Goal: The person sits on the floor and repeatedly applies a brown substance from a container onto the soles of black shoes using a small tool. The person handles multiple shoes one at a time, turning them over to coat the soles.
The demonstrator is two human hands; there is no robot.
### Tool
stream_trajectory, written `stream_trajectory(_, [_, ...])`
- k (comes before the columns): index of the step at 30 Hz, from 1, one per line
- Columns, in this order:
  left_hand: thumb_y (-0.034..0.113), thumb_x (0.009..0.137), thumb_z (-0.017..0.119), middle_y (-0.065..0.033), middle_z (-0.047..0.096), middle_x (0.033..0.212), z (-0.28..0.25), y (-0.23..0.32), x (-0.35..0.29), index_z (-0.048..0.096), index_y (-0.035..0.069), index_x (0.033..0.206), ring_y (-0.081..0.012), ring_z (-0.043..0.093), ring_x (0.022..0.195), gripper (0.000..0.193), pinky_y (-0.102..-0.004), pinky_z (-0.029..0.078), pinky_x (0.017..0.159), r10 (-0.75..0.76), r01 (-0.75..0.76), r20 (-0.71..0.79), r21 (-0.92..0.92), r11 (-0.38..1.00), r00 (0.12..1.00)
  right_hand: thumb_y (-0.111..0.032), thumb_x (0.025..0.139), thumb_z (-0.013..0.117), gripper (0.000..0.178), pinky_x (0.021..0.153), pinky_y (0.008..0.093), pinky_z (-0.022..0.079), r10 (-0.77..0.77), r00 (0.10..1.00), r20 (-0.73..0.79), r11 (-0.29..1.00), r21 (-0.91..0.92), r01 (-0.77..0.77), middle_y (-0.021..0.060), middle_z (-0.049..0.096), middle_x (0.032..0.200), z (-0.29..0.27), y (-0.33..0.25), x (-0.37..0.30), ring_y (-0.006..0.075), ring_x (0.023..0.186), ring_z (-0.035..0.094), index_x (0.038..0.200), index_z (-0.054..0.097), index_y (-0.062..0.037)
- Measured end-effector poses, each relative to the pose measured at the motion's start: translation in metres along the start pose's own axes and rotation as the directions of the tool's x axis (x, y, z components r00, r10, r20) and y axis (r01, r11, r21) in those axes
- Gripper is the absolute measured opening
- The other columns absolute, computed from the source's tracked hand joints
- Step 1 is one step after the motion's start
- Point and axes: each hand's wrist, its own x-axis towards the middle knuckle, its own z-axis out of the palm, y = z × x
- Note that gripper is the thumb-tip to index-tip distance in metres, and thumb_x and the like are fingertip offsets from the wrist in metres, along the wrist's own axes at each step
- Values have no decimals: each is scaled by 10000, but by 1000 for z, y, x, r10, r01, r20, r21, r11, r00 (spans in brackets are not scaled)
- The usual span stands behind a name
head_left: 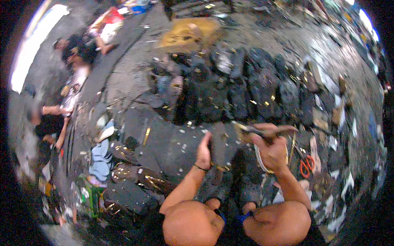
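- Currently, brush-like tool (248, 130): slim, dark shank, pale, blunt tip; blurred, so bristles cannot be confirmed.
- Tool sits in the right hand (271, 151), fingers curled round it; tip points left, toward the far side of the left hand (203, 152).
- Left hand: edge-on, fingers straight, seemingly holding nothing; well apart from the tool. Contact with the dark surface below: cannot tell.
- Red-handled scissors (307, 166) lie right of the right hand.
- Dark rows of pieces (234, 96) lie beyond both hands.
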Motion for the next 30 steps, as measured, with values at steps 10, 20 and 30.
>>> stream_trajectory(10, [435,1054,306,-104,655,1188,21,8,-16,575,32,1278,-226,650,1032,534,-406,537,898,135,-69,246,-258,964,960,-178,823,779,168,827,388,506,-128,958,256,990,-26,140,104,716,974,35,9,10,234,944,671,936,717,-71])
stream_trajectory(20, [379,1044,480,-26,650,1160,40,-4,-40,599,-2,1259,-113,596,1004,454,-280,469,923,399,-325,-58,480,815,915,-143,896,708,197,892,318,451,-51,999,-16,999,18,52,64,667,971,50,-9,12,160,965,592,1053,643,-44])
stream_trajectory(30, [505,1030,412,-88,610,1279,-23,24,-120,504,27,1367,-212,614,1096,592,-367,506,962,-228,255,153,-194,947,962,-132,967,585,201,780,339,536,303,947,109,773,552,-311,94,675,985,19,-21,15,199,851,657,1126,608,-10])
